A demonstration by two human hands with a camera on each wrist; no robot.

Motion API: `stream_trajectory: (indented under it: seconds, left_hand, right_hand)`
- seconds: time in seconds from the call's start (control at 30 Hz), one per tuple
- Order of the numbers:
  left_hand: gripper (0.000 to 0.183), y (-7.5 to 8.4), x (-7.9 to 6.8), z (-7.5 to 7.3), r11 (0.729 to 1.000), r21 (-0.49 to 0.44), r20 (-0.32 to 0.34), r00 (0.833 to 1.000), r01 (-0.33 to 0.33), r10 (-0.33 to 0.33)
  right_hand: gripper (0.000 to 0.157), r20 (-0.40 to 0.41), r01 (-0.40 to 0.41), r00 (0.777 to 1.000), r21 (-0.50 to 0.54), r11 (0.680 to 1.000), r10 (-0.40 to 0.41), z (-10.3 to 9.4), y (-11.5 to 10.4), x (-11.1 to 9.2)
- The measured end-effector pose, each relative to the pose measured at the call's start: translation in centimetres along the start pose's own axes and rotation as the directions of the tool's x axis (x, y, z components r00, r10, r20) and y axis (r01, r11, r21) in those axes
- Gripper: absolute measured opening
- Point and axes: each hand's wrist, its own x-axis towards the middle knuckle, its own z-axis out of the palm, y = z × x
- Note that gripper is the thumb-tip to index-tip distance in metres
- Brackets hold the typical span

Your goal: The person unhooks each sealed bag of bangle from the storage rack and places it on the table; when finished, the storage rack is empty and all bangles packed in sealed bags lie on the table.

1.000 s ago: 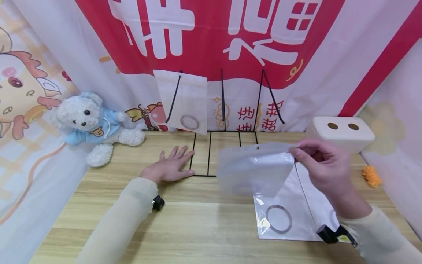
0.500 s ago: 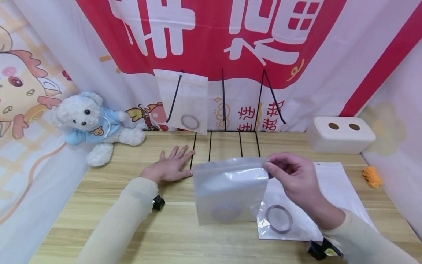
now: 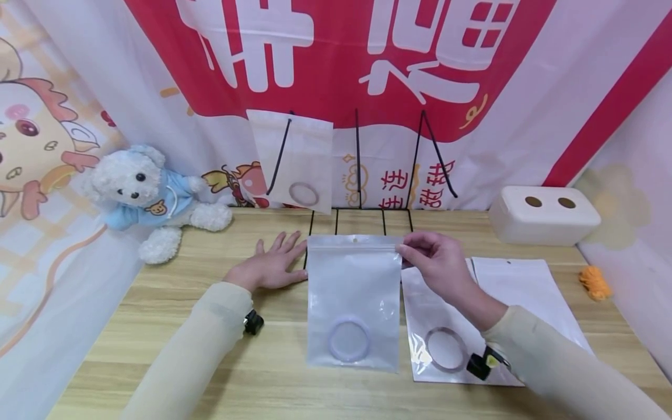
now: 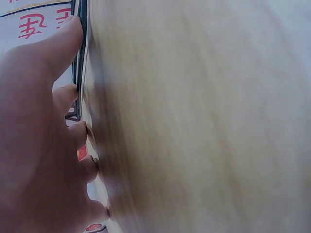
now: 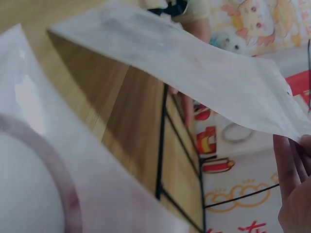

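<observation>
My right hand (image 3: pixel 436 259) pinches the top right corner of a white zip bag (image 3: pixel 353 291) with a pale lilac bangle (image 3: pixel 349 339) inside. The bag hangs in front of a black wire display rack (image 3: pixel 385 221), its punched hole at the top middle. In the right wrist view the bag (image 5: pixel 194 73) slants up over the table. My left hand (image 3: pixel 273 262) lies flat with spread fingers on the table, fingertips at the rack's left base wire. Another white bag (image 3: pixel 294 151) with a bangle hangs on the rack's left hook.
More white bags (image 3: pixel 517 286) lie on the table at the right, one showing a brownish bangle (image 3: pixel 446 348). A white teddy bear (image 3: pixel 152 201) sits at the left. Farther right are a white box with two holes (image 3: pixel 546 216) and an orange yarn bundle (image 3: pixel 595 283).
My right hand has carried the bag left from over the other bags, and it has swung from tilted to facing me in front of the rack. The left hand has stayed put.
</observation>
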Motion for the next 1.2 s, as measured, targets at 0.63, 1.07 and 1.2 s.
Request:
stream_trajectory:
  seconds: [0.63, 1.07, 1.2]
  left_hand:
    - [0.087, 0.2, -0.2, 0.1, 1.0, -0.004, -0.028, 1.0, 0.0, 0.0]
    - [0.087, 0.4, -0.2, 0.0, 1.0, -0.003, -0.014, 1.0, 0.008, -0.008]
    - [0.088, 0.3, -0.2, 0.0, 1.0, -0.002, -0.011, 1.0, 0.01, -0.01]
  right_hand:
    - [0.023, 0.161, -0.233, 0.943, -0.308, 0.922, 0.292, -0.1, 4.8, 4.1]
    - [0.013, 0.206, -0.209, 0.923, -0.438, 0.874, 0.324, -0.5, 5.9, 5.5]
    - [0.01, 0.214, -0.173, 0.929, -0.47, 0.865, 0.302, -0.5, 6.2, 5.7]
